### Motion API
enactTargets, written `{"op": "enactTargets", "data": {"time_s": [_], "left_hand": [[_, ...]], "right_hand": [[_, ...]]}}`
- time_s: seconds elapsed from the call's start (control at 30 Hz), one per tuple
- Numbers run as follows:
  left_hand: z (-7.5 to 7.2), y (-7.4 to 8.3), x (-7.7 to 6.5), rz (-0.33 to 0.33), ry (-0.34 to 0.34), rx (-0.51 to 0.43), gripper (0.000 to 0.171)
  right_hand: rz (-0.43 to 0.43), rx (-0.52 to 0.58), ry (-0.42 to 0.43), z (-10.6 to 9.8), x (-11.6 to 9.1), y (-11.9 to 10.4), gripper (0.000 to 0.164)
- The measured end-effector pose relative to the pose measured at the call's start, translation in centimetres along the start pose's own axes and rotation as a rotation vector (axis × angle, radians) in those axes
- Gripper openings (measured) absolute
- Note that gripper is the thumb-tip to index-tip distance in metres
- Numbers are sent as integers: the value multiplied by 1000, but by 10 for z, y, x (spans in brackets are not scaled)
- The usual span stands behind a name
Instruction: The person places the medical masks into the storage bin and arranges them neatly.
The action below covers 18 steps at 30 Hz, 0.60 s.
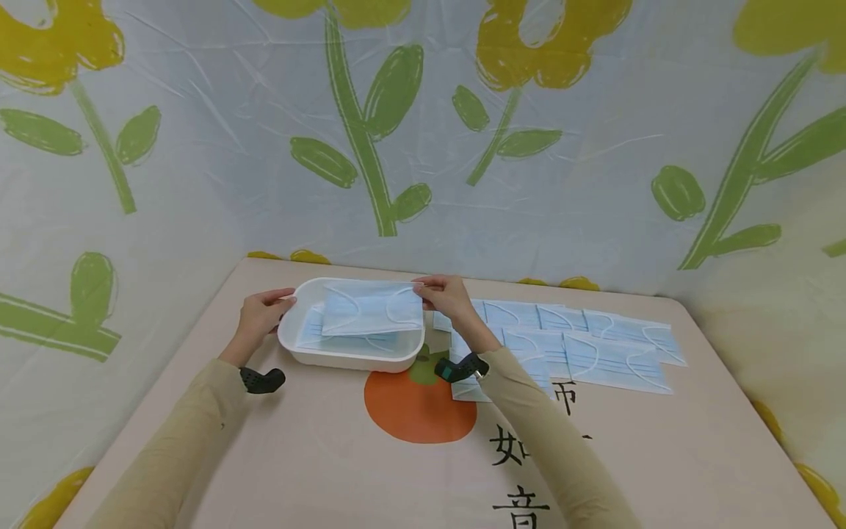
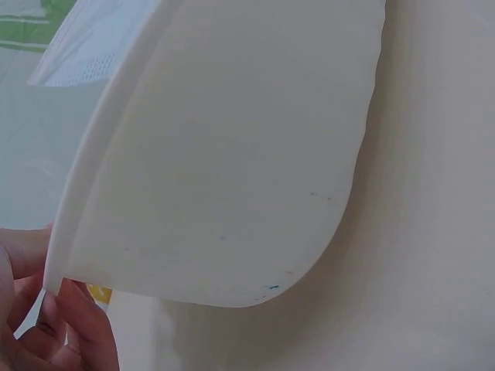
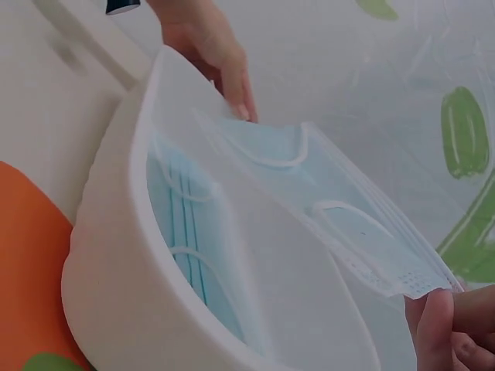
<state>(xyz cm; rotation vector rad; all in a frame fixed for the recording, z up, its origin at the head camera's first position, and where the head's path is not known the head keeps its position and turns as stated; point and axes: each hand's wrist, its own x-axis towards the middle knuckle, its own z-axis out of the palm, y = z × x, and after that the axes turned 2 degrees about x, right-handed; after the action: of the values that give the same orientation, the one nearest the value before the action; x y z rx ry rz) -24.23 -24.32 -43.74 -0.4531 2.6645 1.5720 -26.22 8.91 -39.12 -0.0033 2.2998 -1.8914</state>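
Note:
A white plastic basin (image 1: 357,361) stands at the back left of the table, with a light blue face mask (image 1: 311,334) lying inside it. My left hand (image 1: 256,320) pinches the basin's left rim between thumb and fingers, as the left wrist view shows near its lower left corner. Over the basin, my right hand (image 1: 449,300) pinches the right edge of another face mask (image 1: 370,307), its ear loops visible. In the right wrist view this held mask (image 3: 356,224) slopes across the basin's opening, above the mask inside (image 3: 189,224).
Several more blue face masks (image 1: 611,364) lie spread in overlapping rows on the table, right of the basin. The pale tablecloth (image 1: 297,455) carries an orange fruit print (image 1: 419,411) and black characters. A flower-patterned curtain (image 1: 251,184) hangs behind the table.

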Motion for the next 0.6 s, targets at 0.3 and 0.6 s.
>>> {"op": "enactTargets", "data": {"time_s": [0.3, 0.6], "left_hand": [[0, 1, 0, -6, 3, 11, 44], [1, 2, -1, 6, 1, 17, 43]], "right_hand": [[7, 23, 3, 17, 1, -3, 28], [9, 30, -8, 28, 5, -3, 26]]}}
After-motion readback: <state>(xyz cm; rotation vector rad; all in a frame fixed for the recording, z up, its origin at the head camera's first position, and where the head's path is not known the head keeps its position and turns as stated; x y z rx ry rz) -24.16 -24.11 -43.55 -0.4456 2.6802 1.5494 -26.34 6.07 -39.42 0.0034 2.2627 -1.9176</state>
